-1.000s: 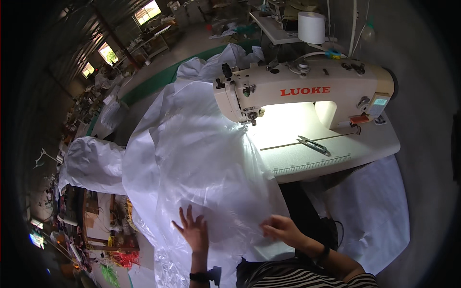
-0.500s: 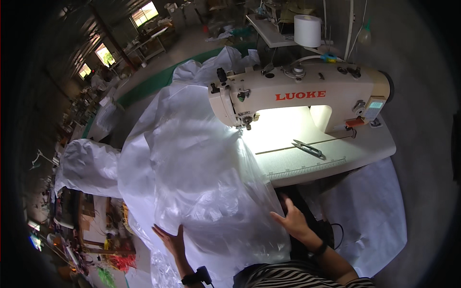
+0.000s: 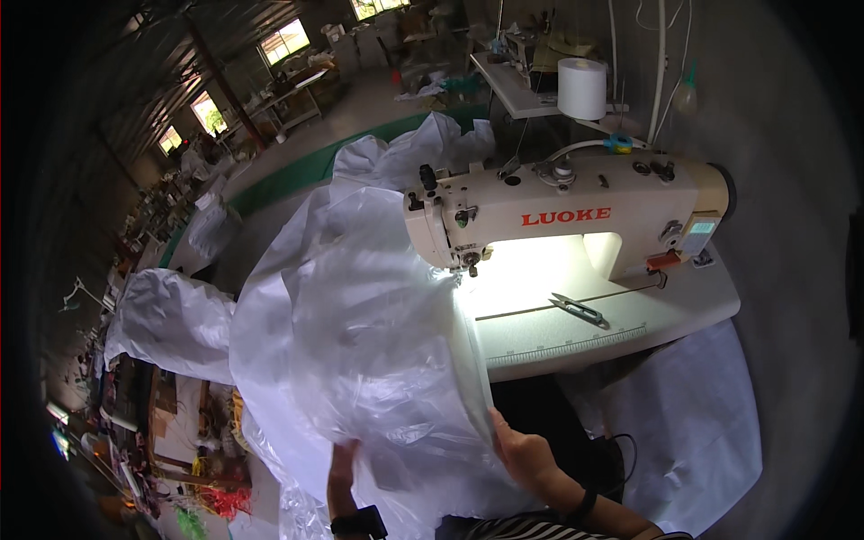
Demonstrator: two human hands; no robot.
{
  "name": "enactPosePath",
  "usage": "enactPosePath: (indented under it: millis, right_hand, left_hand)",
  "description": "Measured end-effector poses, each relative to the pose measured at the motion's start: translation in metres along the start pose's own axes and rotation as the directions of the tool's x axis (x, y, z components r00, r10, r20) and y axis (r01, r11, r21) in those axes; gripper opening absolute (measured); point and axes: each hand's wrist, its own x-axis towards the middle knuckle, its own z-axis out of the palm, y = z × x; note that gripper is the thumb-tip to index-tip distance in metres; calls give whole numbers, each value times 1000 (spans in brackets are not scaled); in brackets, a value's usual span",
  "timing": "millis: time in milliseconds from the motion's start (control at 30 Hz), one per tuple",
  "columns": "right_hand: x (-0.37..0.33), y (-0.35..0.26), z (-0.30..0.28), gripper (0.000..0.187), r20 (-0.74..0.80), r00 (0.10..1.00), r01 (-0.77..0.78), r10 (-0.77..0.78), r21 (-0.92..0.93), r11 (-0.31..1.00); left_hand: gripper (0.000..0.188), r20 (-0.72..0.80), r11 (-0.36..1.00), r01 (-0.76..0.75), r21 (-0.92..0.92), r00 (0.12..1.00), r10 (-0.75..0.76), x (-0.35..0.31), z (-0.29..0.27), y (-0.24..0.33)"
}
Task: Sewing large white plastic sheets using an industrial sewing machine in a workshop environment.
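Note:
A large, glossy white plastic sheet (image 3: 360, 360) is draped over the left part of the sewing table, its right border passing beneath the needle area of a white sewing machine (image 3: 576, 193). My right hand (image 3: 525, 454) is closed on that border below the table's front edge, thumb uppermost. Farther left, my left hand (image 3: 342, 463) is closed on the sheet's near part; its fingertips are blurred and partly hidden in the material. Thread snips (image 3: 580, 310) lie on the lit table, apart from both hands.
A ruler strip (image 3: 576, 344) runs along the table's front edge. A white thread cone (image 3: 581, 90) stands behind the machine. More white sheeting (image 3: 693, 432) hangs at the right, beside a black cable (image 3: 634, 459). Cluttered goods (image 3: 202, 450) sit at lower left.
My right hand has gone from spread fingers to gripping the sheet's border, moving left and down. My left hand has closed from spread fingers. The sheet's right border now hangs straighter.

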Motion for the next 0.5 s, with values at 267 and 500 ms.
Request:
enactPosePath:
  millis: [267, 500]
  right_hand:
    - [-2, -10, 3, 54, 136, 991, 25, -7, -130, 991]
    - [41, -16, 5, 63, 93, 995, 44, -32, -137, 990]
  left_hand:
    - [35, -581, 991, -42, -127, 813, -40, 27, -30, 81]
    - [27, -667, 893, -111, 436, 627, 403, 94, -72, 167]
